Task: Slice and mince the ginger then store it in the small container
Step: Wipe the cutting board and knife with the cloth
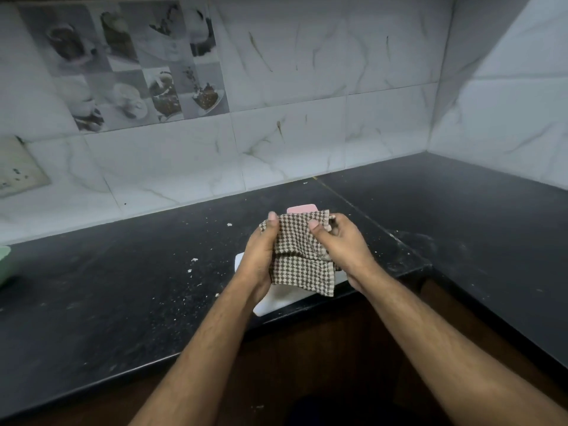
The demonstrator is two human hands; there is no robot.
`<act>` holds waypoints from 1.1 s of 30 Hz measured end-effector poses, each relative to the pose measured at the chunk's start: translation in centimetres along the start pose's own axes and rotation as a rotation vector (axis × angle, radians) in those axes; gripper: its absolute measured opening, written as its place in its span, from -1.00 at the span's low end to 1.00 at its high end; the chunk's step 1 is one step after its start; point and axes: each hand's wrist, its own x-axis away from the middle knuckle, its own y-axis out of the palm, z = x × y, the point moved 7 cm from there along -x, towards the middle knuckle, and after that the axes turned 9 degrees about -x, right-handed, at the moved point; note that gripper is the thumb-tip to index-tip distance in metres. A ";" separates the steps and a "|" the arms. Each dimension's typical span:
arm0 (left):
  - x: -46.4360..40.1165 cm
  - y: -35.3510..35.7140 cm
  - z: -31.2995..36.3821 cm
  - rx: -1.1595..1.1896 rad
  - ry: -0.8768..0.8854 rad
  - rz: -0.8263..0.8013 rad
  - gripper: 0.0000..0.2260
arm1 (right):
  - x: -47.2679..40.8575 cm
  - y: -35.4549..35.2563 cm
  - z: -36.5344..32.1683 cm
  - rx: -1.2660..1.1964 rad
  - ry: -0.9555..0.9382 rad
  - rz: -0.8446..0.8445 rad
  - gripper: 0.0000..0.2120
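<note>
Marbled grey wall tiles (292,142) rise behind the black stone counter (123,287), which carries pale crumbs. At the far left edge, a pale green bowl (3,262) sits on it. Over the white cutting board (276,299), the left hand (258,256) closes on the brown-and-white checked cloth (298,250), thumb on top. The right hand (341,241) grips the same cloth, fingers curled. Behind them a pink-lidded small container (302,208) peeks out. Ginger itself I cannot see.
</note>
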 end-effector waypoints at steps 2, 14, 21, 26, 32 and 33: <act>1.0 0.6 0.8 -0.013 0.033 -0.102 -0.51 | 0.0 -0.7 -0.4 -0.085 0.036 0.039 -0.67; 5.7 0.8 3.7 -0.195 0.264 -0.051 -0.44 | 3.6 -1.1 -2.8 -0.130 0.224 -0.105 -0.11; 4.2 -0.6 2.7 -0.196 0.275 0.144 -0.80 | 3.6 0.1 -2.8 0.139 0.129 -0.220 -0.44; 0.7 -0.5 1.7 -0.096 0.207 0.109 -0.78 | 2.4 0.9 -5.2 0.424 -0.341 -0.266 -0.37; -2.5 -0.7 0.8 0.087 -0.007 0.050 -0.70 | -1.3 2.3 -3.1 0.538 -0.420 -0.283 -0.56; -3.0 -1.0 1.3 0.098 -0.032 0.050 -0.72 | -2.2 2.6 -3.3 0.492 -0.394 -0.266 -0.60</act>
